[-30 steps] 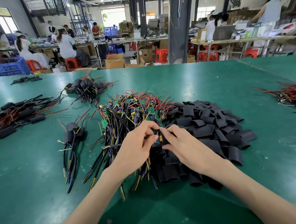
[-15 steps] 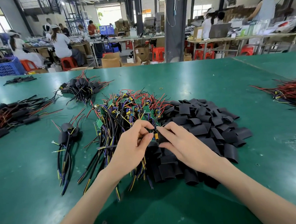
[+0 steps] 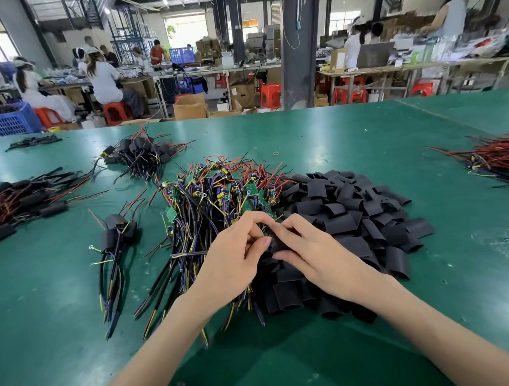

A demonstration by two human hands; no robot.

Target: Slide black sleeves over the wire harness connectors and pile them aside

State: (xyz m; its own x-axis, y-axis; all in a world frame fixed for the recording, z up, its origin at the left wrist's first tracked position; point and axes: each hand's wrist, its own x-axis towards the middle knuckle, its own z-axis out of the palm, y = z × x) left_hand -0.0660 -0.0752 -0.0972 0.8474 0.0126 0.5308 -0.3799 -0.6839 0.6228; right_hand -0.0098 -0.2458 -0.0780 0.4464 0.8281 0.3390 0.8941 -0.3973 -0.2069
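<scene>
While left hand [image 3: 233, 254] pinches sleeve [image 3: 279, 243], right hand [image 3: 314, 252] grips.

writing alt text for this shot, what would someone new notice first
A heap of black sleeves sits centre right on the green table, against a tangle of wire harnesses with green boards to its left. In front, where the two meet, the left hand and right hand pinch one sleeve between their fingertips. Small piles of sleeved harnesses lie further left.
</scene>
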